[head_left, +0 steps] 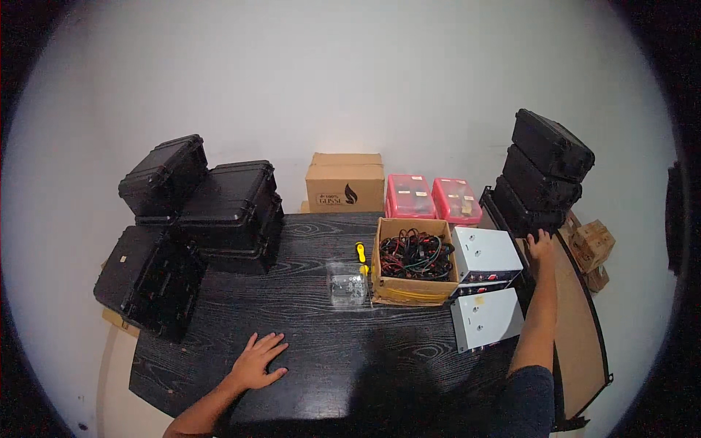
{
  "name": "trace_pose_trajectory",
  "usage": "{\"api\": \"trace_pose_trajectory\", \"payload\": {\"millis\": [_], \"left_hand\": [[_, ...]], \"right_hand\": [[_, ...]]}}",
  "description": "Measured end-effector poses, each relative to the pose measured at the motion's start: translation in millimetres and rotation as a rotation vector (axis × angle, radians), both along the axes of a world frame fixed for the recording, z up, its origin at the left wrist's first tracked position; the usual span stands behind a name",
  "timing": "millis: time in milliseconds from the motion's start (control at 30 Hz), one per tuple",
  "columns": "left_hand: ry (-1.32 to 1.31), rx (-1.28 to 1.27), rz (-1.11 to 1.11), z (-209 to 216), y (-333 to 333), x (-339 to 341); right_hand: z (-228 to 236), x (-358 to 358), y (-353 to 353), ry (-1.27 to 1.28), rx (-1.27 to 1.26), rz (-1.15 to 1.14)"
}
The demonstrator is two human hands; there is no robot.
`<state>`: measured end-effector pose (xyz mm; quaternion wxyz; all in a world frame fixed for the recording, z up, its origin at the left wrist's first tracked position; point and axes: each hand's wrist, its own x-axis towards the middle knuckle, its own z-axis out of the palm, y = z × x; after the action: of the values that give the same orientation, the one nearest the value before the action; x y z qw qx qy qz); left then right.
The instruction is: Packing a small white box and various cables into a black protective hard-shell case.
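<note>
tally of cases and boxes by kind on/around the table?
Black hard cases: 7 (4 at left, 3 stacked at right)
Cardboard boxes: 2 (closed one, open one with cables)
Pink lidded boxes: 2
White metal boxes: 2
Clear plastic container: 1
Total: 14
Small cartons at far right not counted.

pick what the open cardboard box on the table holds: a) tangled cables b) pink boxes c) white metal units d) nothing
A: the open box at the table's middle is filled with tangled cables, black, red and green; the two white units stand beside it on its right, and the pink boxes sit behind it by the wall.
</note>
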<state>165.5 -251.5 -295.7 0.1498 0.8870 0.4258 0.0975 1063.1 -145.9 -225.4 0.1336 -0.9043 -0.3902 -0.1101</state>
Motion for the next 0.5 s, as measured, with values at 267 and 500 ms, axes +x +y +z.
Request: {"api": "trace_pose_trajectory", "payload": {"millis": [267,500], "left_hand": [[0.005,0.003,-0.001,2,-4,-5],[0.001,-0.001,-0.007,1,-4,-5]], "right_hand": [[26,-44,-17,-0.138,-0.140,-0.061],[31,-38,-70,-0.222,-0.116,-0.011]]}}
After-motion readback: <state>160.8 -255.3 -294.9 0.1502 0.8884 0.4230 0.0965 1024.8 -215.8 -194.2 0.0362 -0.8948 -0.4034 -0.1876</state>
